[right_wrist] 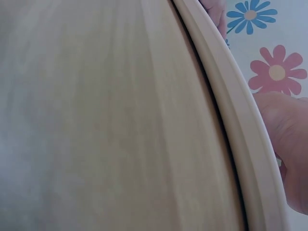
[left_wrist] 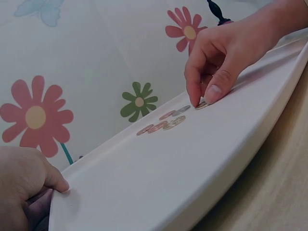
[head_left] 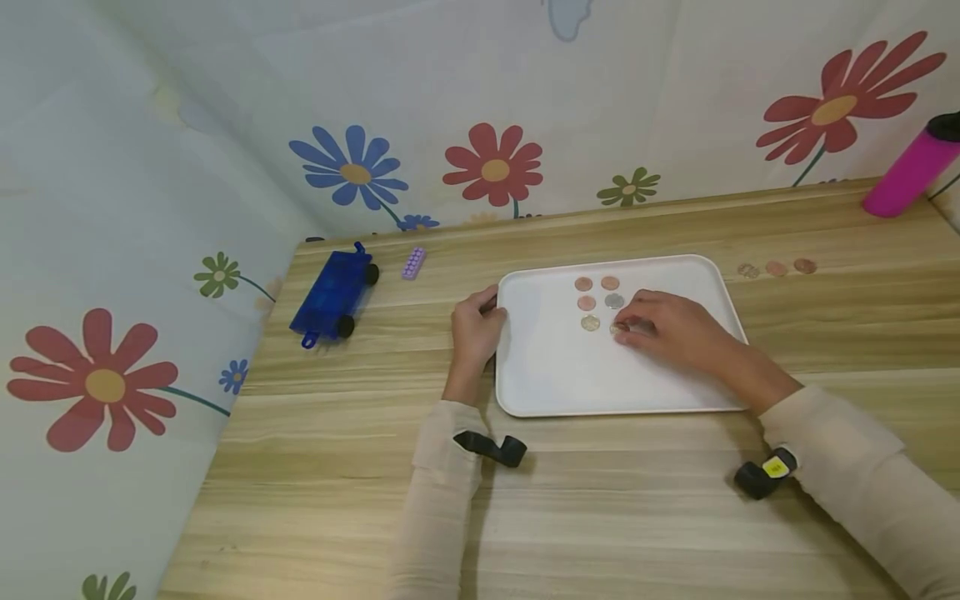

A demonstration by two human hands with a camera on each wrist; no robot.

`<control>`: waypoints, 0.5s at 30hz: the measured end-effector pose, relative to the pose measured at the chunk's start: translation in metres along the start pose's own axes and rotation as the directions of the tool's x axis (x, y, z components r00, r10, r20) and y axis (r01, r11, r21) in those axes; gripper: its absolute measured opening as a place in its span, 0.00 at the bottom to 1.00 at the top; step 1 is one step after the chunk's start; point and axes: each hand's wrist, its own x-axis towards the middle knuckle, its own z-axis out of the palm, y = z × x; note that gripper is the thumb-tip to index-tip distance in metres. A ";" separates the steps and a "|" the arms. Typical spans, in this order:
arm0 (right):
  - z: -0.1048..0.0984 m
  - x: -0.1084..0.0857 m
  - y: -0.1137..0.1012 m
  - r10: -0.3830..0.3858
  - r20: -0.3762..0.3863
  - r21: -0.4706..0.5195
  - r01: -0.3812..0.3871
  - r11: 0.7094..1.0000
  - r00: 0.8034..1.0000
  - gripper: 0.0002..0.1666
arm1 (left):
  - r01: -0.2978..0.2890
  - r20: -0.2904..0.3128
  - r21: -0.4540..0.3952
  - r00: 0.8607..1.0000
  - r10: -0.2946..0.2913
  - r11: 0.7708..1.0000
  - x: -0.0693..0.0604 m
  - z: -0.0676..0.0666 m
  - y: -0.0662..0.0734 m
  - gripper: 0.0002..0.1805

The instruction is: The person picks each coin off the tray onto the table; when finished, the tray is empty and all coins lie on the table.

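A white tray (head_left: 547, 367) lies on the table. My left hand (head_left: 477, 327) grips its left rim, thumb on the rim and the other fingers outside it. Towards the back of the tray, several coins lie flat in two columns, among them a copper coin (head_left: 583, 284), a silver coin (head_left: 614, 302) and a gold-coloured coin (head_left: 590, 323). At the near end of the right column, my right hand (head_left: 671, 329) pinches another gold-coloured coin (left_wrist: 201, 106) between thumb and fingertips, low against the tray. In the right wrist view the tray's rim (right_wrist: 240, 115) hides most of that hand's work.
Right of the tray, gold-coloured coins (head_left: 748, 271) and two copper coins (head_left: 805, 266) lie in a row on the wooden table (head_left: 360, 467). A pink bottle (head_left: 903, 179) stands at the back right. A blue wheeled toy (head_left: 330, 296) and a small purple block (head_left: 413, 263) are at the left.
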 end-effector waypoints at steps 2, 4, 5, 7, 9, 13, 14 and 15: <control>0.001 0.001 -0.001 0.003 -0.002 0.017 -0.003 1.000 1.000 0.08 | 0.004 0.002 0.000 1.000 -0.004 1.000 0.000 0.000 0.000 0.23; 0.002 0.001 -0.002 0.008 0.000 0.031 -0.008 1.000 1.000 0.08 | 0.004 0.002 0.005 1.000 -0.004 1.000 0.000 0.000 0.000 0.23; 0.002 0.001 -0.002 0.010 0.003 0.035 -0.010 0.999 1.000 0.08 | 0.004 0.003 0.001 1.000 -0.004 1.000 0.000 0.000 0.000 0.23; 0.002 0.002 -0.002 0.018 0.012 0.037 -0.019 0.999 1.000 0.08 | 0.002 0.003 -0.002 1.000 -0.002 1.000 0.000 0.000 0.000 0.23; 0.002 0.002 -0.003 0.022 0.019 0.039 -0.023 0.999 1.000 0.09 | 0.000 0.002 -0.005 1.000 0.000 1.000 0.000 0.000 -0.001 0.23; 0.001 0.003 -0.004 0.041 0.037 0.057 -0.043 0.997 0.998 0.10 | 0.002 0.001 -0.008 1.000 -0.002 1.000 0.000 0.000 -0.001 0.23; 0.000 0.004 -0.004 0.045 0.041 0.063 -0.047 0.997 0.998 0.11 | 0.002 0.001 -0.008 1.000 -0.002 1.000 0.000 0.000 -0.001 0.23; 0.000 0.004 -0.004 0.051 0.045 0.068 -0.054 0.996 0.998 0.11 | 0.002 0.002 -0.008 1.000 -0.002 1.000 0.000 0.000 -0.001 0.23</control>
